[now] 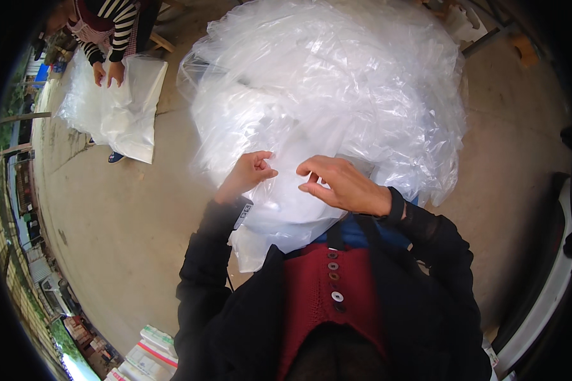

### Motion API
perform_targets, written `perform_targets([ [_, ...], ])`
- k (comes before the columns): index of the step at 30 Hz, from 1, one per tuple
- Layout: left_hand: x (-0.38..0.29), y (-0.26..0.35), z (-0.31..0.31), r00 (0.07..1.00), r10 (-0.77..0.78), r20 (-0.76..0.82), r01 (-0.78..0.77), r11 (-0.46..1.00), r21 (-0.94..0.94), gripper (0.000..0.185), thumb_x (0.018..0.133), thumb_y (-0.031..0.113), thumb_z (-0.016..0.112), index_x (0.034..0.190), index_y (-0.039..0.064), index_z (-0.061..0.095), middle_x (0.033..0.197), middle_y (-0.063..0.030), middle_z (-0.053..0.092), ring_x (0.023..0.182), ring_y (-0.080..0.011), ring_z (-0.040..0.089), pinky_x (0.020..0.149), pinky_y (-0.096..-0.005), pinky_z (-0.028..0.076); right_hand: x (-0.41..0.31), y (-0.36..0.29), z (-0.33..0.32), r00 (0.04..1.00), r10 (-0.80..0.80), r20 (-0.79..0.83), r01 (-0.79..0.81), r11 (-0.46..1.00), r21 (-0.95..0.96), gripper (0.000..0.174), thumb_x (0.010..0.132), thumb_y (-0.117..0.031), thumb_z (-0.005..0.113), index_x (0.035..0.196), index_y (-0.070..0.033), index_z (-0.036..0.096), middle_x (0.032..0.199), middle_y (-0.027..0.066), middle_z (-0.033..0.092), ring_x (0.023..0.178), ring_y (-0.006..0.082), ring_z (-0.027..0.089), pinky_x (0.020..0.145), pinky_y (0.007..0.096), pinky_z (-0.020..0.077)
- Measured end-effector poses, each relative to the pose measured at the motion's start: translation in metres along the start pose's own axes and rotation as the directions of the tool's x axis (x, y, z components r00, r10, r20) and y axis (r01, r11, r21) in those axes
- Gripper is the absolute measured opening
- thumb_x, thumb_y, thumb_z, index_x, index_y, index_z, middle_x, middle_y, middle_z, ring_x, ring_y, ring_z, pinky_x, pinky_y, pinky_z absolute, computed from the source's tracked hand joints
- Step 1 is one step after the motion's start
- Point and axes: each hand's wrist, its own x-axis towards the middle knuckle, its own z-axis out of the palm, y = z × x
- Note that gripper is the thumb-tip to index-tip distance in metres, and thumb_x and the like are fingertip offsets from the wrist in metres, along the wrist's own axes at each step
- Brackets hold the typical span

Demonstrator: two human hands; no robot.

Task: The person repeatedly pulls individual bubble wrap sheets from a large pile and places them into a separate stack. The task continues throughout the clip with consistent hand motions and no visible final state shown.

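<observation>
A large heap of clear plastic film [310,81] lies before me and spreads over most of the upper middle. My left hand [249,175] is over its near part, fingers curled and thumb tip apart from the index tip. Whether thin film is caught in the curled fingers cannot be made out. To the right, my right hand [345,185] is bent over the same film, with a gap between thumb and fingers and nothing seen in it. A flatter flap of the film [286,228] hangs down towards my lap.
At the upper left a co-worker in striped sleeves [123,28] has both hands on another plastic sheet [124,114]. Printed cartons [150,352] are stacked at the lower left. A pale curved edge [546,290] runs along the right. Concrete floor [109,228] lies around.
</observation>
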Motion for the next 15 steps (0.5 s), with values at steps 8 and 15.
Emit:
perform_targets([
  [8,-0.034,0.019,0.031,0.945,0.32,-0.066,-0.325,0.905,-0.276,0.017,0.089,0.009,0.064,0.104,0.001,0.066,0.089,-0.0002,0.063,0.084,-0.0093,0.058,0.08,-0.0242,0.047,0.014,0.04,0.032,0.995,-0.094,0.029,0.098,0.976,-0.196,0.077,0.072,-0.028,0.08,0.132,0.001,0.041,0.13,0.0194,0.05,0.116,0.0367,0.051,0.088,0.0423,0.0466],
  [15,-0.038,0.034,0.046,0.948,0.301,-0.102,-0.318,0.892,-0.322,0.043,0.085,-0.005,0.063,0.128,-0.001,0.055,0.09,-0.0003,0.06,0.084,-0.0069,0.057,0.078,-0.0213,0.047,0.016,0.038,0.034,0.994,0.012,-0.107,-0.009,1.0,0.025,0.025,0.087,-0.017,0.064,0.106,-0.003,0.059,0.083,0.0155,0.066,0.077,0.0309,0.066,0.067,0.0381,0.0499],
])
